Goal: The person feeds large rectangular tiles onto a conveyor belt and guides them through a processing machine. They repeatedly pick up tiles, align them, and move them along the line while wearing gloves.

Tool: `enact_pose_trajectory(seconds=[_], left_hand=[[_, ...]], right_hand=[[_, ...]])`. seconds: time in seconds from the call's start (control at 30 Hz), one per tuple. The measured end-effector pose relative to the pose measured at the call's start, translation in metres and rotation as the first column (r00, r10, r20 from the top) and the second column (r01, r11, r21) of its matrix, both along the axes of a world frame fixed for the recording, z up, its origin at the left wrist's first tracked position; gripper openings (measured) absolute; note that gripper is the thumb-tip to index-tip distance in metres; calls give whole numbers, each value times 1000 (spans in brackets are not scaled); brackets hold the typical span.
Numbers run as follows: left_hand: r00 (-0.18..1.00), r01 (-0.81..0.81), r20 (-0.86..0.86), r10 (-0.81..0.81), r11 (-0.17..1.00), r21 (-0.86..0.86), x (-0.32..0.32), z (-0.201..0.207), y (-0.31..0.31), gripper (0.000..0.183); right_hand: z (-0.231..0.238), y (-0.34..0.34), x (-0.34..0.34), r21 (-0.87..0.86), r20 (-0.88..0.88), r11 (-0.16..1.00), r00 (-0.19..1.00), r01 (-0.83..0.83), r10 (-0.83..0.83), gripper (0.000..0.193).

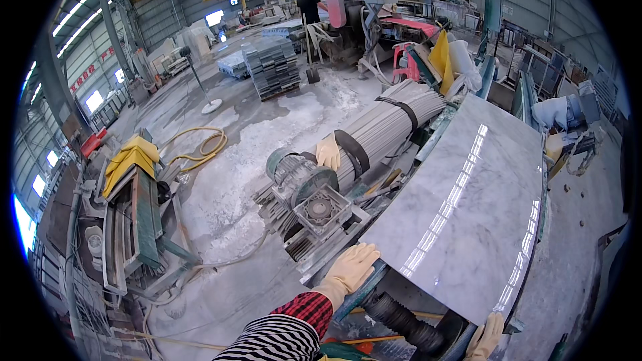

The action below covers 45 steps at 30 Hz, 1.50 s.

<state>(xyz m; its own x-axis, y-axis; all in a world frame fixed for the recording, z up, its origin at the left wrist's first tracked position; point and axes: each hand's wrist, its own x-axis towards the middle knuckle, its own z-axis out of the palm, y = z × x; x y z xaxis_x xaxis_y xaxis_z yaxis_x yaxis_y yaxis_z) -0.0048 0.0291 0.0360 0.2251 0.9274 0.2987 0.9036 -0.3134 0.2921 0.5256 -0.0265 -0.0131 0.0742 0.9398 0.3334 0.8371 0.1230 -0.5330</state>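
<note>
A polished white-grey marble slab (pixel 461 207) lies on a green machine frame to the right, light strips mirrored in its surface. My left hand (pixel 348 271), in a cream rubber glove, rests flat at the slab's near left corner, on the frame, fingers stretched out. In a matching glove, my right hand (pixel 486 338) touches the near right corner, fingers extended; its thumb is hidden. Under the near edge, between my hands, a dark ribbed roller (pixel 404 321) shows. Past the left hand stands a greenish motor (pixel 301 177) with a square gearbox (pixel 322 208).
A strapped bundle of pale strips (pixel 388 124), with a loose glove (pixel 328 152) on it, lies left of the slab. A yellow hose (pixel 207 147) coils on the dusty floor. Stacked stone pieces (pixel 271 67) and a person in black (pixel 308 7) are farther back.
</note>
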Motion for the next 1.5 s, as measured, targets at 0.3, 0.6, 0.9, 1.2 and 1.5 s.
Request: enact_pose_trajectory(seconds=[0.3,0.6,0.9,1.2,1.5], left_hand=[[1000,-6,14,6,1000,4,0,0,-3,43],[1000,-1,7,1,1000,12,-1,3,-6,42],[999,-1,32,0,999,41,0,9,-10,42],[999,1,33,-3,999,54,-1,10,-14,40],[999,5,33,-7,999,46,-1,12,-18,40]], right_hand=[[50,-6,-32,123,201,992,978,24,-49,38],[68,-9,-36,145,446,987,895,-67,-5,39],[60,-11,-33,224,431,971,902,-85,-21,37],[70,-16,-39,167,461,984,887,-69,-16,37],[48,-17,-32,225,339,968,940,-111,29,35]])
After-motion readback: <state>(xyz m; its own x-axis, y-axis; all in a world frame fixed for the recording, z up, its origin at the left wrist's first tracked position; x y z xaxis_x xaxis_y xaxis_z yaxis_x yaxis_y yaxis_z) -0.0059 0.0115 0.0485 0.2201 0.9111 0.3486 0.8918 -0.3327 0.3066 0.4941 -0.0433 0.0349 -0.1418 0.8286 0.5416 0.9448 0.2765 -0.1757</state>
